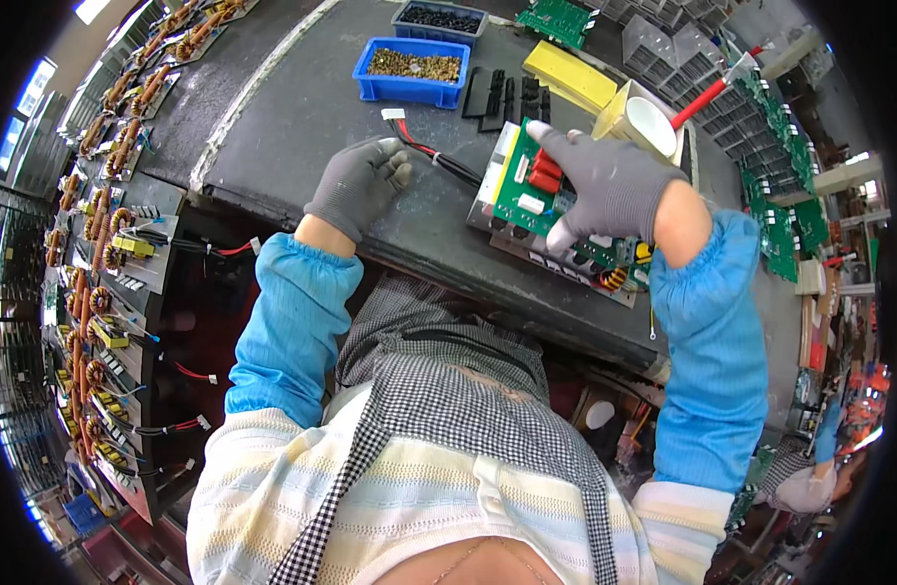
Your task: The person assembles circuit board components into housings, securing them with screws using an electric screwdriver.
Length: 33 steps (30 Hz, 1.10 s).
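Note:
My right hand [614,180], in a grey glove with pale fingertips, spans a green circuit board [512,200], thumb at the near edge and fingers at the far edge. Red and white components stand on the board, partly covered by the hand. The board belongs to an assembly with a grey metal base [526,249] on the bench. From it a black cable [458,168] runs left to a white connector [394,114]. Just left of this cable is my left hand [361,185], gloved alike, with fingers curled closed. Whatever lies between its fingertips is too small or hidden to make out.
Beyond the hands are a blue bin [409,96] of small brass-coloured parts, a bin of black parts [439,19], black pieces [507,97], a yellow strip [570,76] and a white round container [651,125] with a red-handled brush [707,97]. Coil-laden boards [97,322] line the left.

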{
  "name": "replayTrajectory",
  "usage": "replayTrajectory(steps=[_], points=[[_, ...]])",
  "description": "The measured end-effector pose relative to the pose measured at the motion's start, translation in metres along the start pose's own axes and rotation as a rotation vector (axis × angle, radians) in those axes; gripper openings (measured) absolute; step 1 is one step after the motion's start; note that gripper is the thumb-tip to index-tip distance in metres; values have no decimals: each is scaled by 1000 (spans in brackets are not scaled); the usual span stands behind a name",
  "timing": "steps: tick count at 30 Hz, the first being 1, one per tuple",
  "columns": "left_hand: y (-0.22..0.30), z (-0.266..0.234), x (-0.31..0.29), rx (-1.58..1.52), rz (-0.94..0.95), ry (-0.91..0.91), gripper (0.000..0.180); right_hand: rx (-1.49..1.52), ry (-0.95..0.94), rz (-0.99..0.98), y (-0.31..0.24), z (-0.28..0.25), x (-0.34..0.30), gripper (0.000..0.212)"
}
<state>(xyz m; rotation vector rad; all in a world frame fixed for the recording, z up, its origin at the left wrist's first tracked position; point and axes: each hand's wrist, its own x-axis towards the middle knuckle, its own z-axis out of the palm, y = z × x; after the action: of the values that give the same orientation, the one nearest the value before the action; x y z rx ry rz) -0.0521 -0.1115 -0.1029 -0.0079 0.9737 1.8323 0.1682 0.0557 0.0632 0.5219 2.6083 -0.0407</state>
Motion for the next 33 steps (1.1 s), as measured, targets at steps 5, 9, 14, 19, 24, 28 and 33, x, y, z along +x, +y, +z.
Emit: replayTrajectory(steps=[5, 9, 14, 19, 24, 28, 33], points=[[-5, 23, 13, 170, 100, -51, 29, -15, 0, 15, 3, 1, -3, 120], [-8, 42, 14, 172, 283, -82, 40, 25, -10, -9, 4, -4, -4, 119], [0, 84, -11, 493, 491, -128, 35, 39, 114, -77, 8, 3, -4, 105], [9, 115, -35, 1329, 580, -341, 41, 55, 92, -57, 10, 3, -2, 104], [-1, 133, -35, 1845, 685, -318, 37, 22, 90, -62, 9, 4, 1, 105], [-6, 137, -34, 1837, 646, -319, 39, 23, 64, -49, 7, -1, -3, 105], [-6, 147, -34, 1936, 671, -328, 37, 35, 0, -40, 6, 0, -1, 103]])
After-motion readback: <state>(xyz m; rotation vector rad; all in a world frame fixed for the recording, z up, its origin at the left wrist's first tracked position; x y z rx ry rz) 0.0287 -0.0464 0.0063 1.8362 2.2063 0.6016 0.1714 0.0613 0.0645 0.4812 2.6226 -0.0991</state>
